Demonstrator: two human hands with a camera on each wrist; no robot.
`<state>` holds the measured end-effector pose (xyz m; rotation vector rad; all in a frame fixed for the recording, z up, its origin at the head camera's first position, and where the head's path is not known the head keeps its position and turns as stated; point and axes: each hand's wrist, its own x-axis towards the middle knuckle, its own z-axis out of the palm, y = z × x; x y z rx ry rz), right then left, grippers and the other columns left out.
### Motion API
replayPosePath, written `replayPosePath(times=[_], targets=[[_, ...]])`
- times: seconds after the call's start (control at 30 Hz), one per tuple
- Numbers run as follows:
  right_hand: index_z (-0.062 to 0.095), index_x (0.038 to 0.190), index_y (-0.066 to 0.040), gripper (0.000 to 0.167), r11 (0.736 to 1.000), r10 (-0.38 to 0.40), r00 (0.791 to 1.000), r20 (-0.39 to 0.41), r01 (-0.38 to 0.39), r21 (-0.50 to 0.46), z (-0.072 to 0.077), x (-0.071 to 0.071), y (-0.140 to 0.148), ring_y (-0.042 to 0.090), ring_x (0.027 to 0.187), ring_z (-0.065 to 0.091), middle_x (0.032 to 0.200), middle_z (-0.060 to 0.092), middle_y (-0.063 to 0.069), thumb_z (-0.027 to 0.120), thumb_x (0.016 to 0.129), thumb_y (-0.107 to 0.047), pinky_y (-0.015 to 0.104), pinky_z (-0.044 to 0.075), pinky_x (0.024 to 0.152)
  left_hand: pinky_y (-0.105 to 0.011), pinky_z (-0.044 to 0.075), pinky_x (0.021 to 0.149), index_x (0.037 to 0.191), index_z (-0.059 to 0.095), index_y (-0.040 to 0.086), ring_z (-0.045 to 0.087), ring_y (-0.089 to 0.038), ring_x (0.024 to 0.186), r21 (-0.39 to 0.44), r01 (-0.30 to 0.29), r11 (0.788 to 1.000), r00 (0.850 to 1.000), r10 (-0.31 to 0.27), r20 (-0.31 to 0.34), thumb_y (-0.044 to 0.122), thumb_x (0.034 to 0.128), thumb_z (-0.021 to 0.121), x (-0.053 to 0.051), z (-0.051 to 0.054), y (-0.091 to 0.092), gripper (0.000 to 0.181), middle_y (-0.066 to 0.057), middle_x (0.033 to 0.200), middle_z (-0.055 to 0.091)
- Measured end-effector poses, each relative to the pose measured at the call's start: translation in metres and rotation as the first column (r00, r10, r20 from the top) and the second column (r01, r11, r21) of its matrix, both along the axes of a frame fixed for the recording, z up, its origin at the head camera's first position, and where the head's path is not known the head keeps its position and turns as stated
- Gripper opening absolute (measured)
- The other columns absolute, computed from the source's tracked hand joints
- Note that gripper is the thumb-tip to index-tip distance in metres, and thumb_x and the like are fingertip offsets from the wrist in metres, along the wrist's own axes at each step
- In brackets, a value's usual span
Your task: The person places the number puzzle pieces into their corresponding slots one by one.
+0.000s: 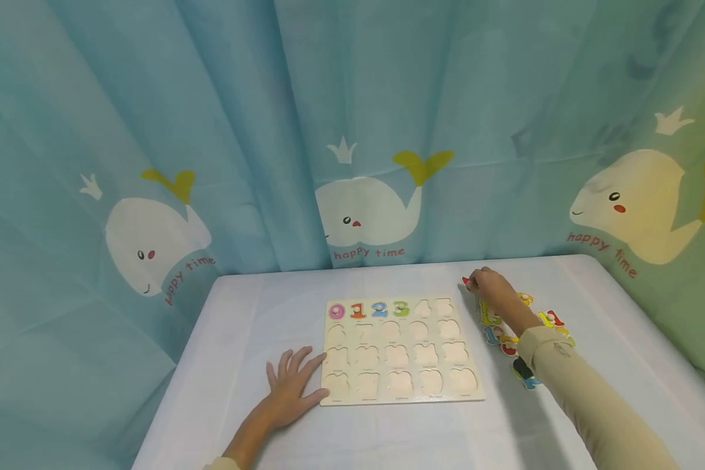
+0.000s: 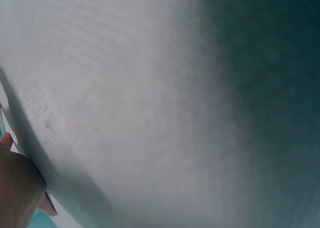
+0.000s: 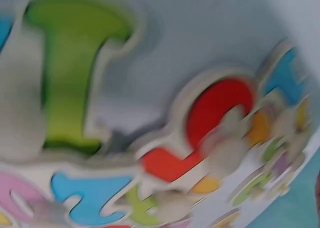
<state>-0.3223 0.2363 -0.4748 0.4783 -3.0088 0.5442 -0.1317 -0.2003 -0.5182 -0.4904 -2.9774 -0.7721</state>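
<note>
In the head view, the left hand (image 1: 288, 395) lies with fingers spread at the left edge of a wooden number board (image 1: 402, 399), its fingertips touching that edge. Pieces 0 (image 1: 337, 311), 1 (image 1: 358, 311), 2 (image 1: 379, 309) and 3 (image 1: 401, 309) sit in the board's top row. Beyond the board's upper right corner, the right hand (image 1: 493, 287) pinches a small red piece (image 1: 465, 281), mostly hidden by the fingers. Part of the left hand (image 2: 20, 188) shows in the left wrist view.
Several coloured number pieces (image 1: 490, 335) lie right of the board, partly under the right forearm. The right wrist view shows a green piece (image 3: 72, 73) and a red one (image 3: 217, 105) close up and blurred. A whale-print curtain (image 1: 258, 130) hangs behind the white table (image 1: 241, 313).
</note>
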Motion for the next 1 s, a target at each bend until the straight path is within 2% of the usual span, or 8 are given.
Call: replayPosePath(times=[0.23, 0.37, 0.47, 0.57, 0.67, 0.83, 1.0], targets=[[0.063, 0.086, 0.007, 0.022, 0.995, 0.101, 0.987, 0.121, -0.101, -0.012, -0.001, 0.005, -0.027, 0.021, 0.071, 0.056, 0.078, 0.061, 0.009, 0.066, 0.088, -0.016, 0.037, 0.050, 0.067, -0.076, -0.003, 0.092, 0.139, 0.045, 0.016, 0.013, -0.049, 0.131, -0.006, -0.009, 1.000, 0.999, 0.009, 0.034, 0.047, 0.0876, 0.059, 0.001, 0.001, -0.001, 0.062, -0.015, 0.144, 0.030], [0.065, 0.079, 0.002, 0.022, 0.987, 0.162, 0.978, 0.133, -0.163, -0.006, -0.004, 0.009, -0.042, 0.017, 0.063, 0.053, 0.071, 0.061, 0.005, 0.068, 0.087, -0.018, 0.033, 0.047, 0.060, -0.076, -0.005, 0.092, 0.140, 0.045, 0.017, 0.013, -0.048, 0.131, -0.008, -0.014, 1.000, 0.999, 0.015, 0.035, 0.048, 0.0875, 0.058, 0.001, -0.002, -0.002, 0.062, -0.015, 0.145, 0.030], [0.064, 0.072, -0.002, 0.023, 0.981, 0.194, 0.970, 0.145, -0.189, -0.046, -0.005, 0.012, -0.053, 0.013, 0.057, 0.047, 0.065, 0.057, 0.000, 0.069, 0.086, -0.020, 0.029, 0.042, 0.054, -0.075, -0.006, 0.092, 0.140, 0.045, 0.017, 0.012, -0.048, 0.132, 0.000, -0.020, 1.000, 0.999, 0.020, 0.034, 0.048, 0.0873, 0.058, 0.002, -0.003, -0.004, 0.062, -0.014, 0.145, 0.029], [0.064, 0.069, -0.004, 0.023, 0.978, 0.195, 0.967, 0.162, -0.180, -0.102, -0.005, 0.014, -0.063, 0.011, 0.056, 0.044, 0.062, 0.055, -0.002, 0.069, 0.085, -0.020, 0.026, 0.039, 0.052, -0.075, -0.007, 0.092, 0.140, 0.045, 0.017, 0.011, -0.048, 0.132, 0.003, -0.023, 1.000, 0.999, 0.023, 0.038, 0.048, 0.0871, 0.059, 0.002, -0.004, -0.005, 0.063, -0.014, 0.145, 0.029], [0.066, 0.069, -0.004, 0.022, 0.979, 0.184, 0.970, 0.161, -0.166, -0.117, -0.004, 0.016, -0.071, 0.010, 0.055, 0.042, 0.060, 0.054, -0.003, 0.070, 0.085, -0.020, 0.024, 0.037, 0.051, -0.075, -0.006, 0.092, 0.140, 0.045, 0.016, 0.012, -0.048, 0.131, 0.006, -0.016, 1.000, 0.999, 0.016, 0.030, 0.047, 0.0873, 0.059, 0.001, -0.002, -0.004, 0.063, -0.015, 0.145, 0.029], [0.066, 0.070, 0.000, 0.021, 0.981, 0.166, 0.977, 0.135, -0.150, -0.122, -0.003, 0.016, -0.079, 0.012, 0.054, 0.044, 0.059, 0.056, 0.000, 0.071, 0.083, -0.016, 0.026, 0.039, 0.051, -0.076, -0.006, 0.092, 0.140, 0.045, 0.016, 0.012, -0.049, 0.131, 0.006, -0.009, 1.000, 1.000, 0.009, 0.025, 0.047, 0.0878, 0.058, 0.000, 0.001, -0.002, 0.062, -0.015, 0.144, 0.029], [0.067, 0.074, 0.001, 0.022, 0.986, 0.118, 0.980, 0.163, -0.096, -0.137, -0.008, 0.016, -0.083, 0.012, 0.057, 0.047, 0.064, 0.059, 0.001, 0.070, 0.085, -0.018, 0.026, 0.042, 0.053, -0.076, -0.006, 0.092, 0.139, 0.046, 0.016, 0.011, -0.048, 0.131, 0.006, -0.009, 1.000, 0.999, 0.008, 0.031, 0.047, 0.0877, 0.058, 0.000, 0.001, 0.000, 0.061, -0.015, 0.144, 0.029]])
